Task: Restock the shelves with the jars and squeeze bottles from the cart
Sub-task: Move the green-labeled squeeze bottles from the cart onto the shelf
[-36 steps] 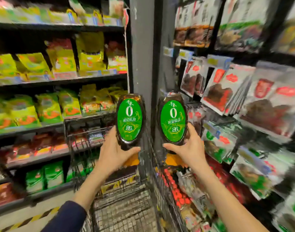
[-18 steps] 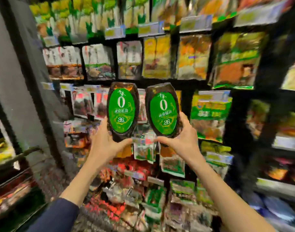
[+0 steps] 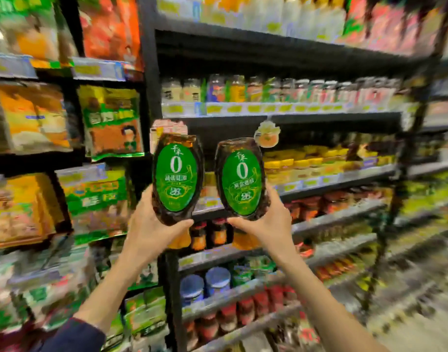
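Note:
I hold two dark squeeze bottles with green oval labels, cap end down, side by side at chest height. My left hand [image 3: 151, 229] grips the left squeeze bottle [image 3: 176, 176] around its lower part. My right hand [image 3: 266, 224] grips the right squeeze bottle [image 3: 240, 179] the same way. Their orange caps show below my palms. Both bottles are in front of a dark shelving unit [image 3: 319, 120] with rows of jars and bottles. The cart is out of view.
Hanging snack bags [image 3: 111, 120] fill the racks on the left. The shelves on the right carry drink bottles [image 3: 243, 88], yellow-lidded jars [image 3: 301, 163], red jars [image 3: 317, 207] and blue-lidded jars [image 3: 205, 283]. A black upright post [image 3: 146, 72] divides the two sections. The view is blurred.
My view has swung right, away from the cart and the snack racks, to the shelves of jars and bottles. Both hands keep the same grip on the two bottles.

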A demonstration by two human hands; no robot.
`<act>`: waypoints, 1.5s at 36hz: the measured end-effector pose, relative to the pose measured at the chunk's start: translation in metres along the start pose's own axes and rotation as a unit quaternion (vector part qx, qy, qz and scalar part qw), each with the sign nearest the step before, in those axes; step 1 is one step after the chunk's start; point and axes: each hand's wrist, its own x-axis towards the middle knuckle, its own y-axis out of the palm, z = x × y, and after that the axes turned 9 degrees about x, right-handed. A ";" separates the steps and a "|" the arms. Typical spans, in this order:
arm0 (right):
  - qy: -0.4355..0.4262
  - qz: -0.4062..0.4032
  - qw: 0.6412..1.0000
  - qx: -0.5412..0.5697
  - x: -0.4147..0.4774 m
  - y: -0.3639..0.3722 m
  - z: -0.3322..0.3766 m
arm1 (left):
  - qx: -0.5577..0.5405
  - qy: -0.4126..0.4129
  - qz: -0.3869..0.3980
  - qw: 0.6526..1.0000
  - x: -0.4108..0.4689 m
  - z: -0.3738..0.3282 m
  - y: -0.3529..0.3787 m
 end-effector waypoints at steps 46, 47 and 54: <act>0.061 -0.436 0.866 -0.235 0.165 -0.646 -0.349 | -0.263 0.238 0.280 0.892 0.055 -0.548 0.687; 0.062 -0.433 0.867 -0.237 0.171 -0.654 -0.358 | -0.262 0.235 0.279 0.894 0.056 -0.555 0.698; 0.054 -0.394 0.887 -0.236 0.220 -0.732 -0.426 | -0.241 0.204 0.266 0.911 0.067 -0.603 0.790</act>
